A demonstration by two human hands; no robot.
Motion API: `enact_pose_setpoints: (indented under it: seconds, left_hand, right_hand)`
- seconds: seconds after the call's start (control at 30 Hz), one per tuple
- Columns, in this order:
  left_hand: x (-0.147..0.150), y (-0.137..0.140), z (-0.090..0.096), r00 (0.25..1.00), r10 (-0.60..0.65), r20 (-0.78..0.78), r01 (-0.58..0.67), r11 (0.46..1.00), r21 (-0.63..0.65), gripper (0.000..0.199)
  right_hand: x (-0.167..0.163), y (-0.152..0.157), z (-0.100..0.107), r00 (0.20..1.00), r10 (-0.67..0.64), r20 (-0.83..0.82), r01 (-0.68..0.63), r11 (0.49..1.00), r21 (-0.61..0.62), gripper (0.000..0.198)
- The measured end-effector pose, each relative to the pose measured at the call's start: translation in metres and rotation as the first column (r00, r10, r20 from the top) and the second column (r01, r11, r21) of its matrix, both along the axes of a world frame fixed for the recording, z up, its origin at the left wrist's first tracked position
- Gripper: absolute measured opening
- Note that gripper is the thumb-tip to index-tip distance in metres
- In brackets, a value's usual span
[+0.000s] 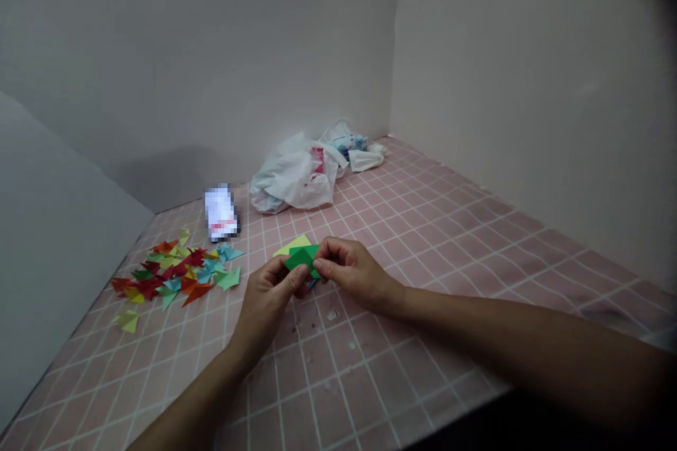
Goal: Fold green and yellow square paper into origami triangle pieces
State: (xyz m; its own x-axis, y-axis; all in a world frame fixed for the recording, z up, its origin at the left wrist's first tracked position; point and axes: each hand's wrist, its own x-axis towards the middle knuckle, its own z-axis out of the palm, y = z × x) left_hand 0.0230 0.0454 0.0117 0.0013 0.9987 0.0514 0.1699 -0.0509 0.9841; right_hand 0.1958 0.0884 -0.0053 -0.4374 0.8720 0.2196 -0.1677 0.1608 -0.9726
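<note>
A small piece of green paper [302, 258], with folded edges, is held up between both hands over the pink surface. My left hand [271, 289] pinches its left and lower side between thumb and fingers. On the other side, my right hand [353, 271] grips the right edge with thumb and forefinger. Yellow paper [294, 245] shows just behind the green piece, and a bit of blue peeks out below it. How these sheets lie is partly hidden by the hands.
A pile of folded paper pieces [174, 269] in several colours lies at the left. Behind it a lit phone [221, 213] leans near the wall. White plastic bags [299, 176] sit at the back. Pink tiled covering [423, 239] meets walls on the left, back and right.
</note>
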Motion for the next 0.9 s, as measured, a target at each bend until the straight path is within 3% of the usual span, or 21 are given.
enact_pose_setpoints:
  seconds: [0.23, 0.47, 0.63, 0.77, 0.9]
  left_hand:
    - [-0.0009, -0.0021, 0.0002, 0.999, -0.019, -0.034, 0.021, 0.998, 0.058, 0.021]
    - [0.0004, -0.0061, 0.0017, 1.000, -0.017, -0.019, 0.019, 0.996, 0.090, 0.035]
    - [0.0040, -0.0070, 0.0027, 0.997, 0.017, -0.074, -0.009, 0.994, 0.105, 0.042]
    - [0.0056, -0.0054, 0.0050, 0.997, 0.011, -0.072, -0.005, 0.996, 0.090, 0.032]
    - [0.0067, -0.0052, 0.0076, 0.991, 0.078, -0.104, -0.065, 0.990, 0.123, 0.023]
  right_hand:
    - [-0.0027, 0.0015, -0.0057, 0.988, 0.146, -0.059, -0.151, 0.985, -0.083, 0.018]
    - [0.0000, -0.0050, 0.0002, 0.998, 0.035, 0.046, -0.036, 0.999, 0.038, 0.016]
    - [0.0004, -0.0056, 0.0013, 0.999, 0.026, 0.047, -0.028, 0.999, 0.045, 0.016]
    - [-0.0007, -0.0033, -0.0004, 0.999, 0.030, 0.031, -0.031, 0.999, 0.035, 0.016]
    - [-0.0018, -0.0038, -0.0030, 0.999, -0.021, 0.025, 0.018, 0.995, 0.101, 0.010]
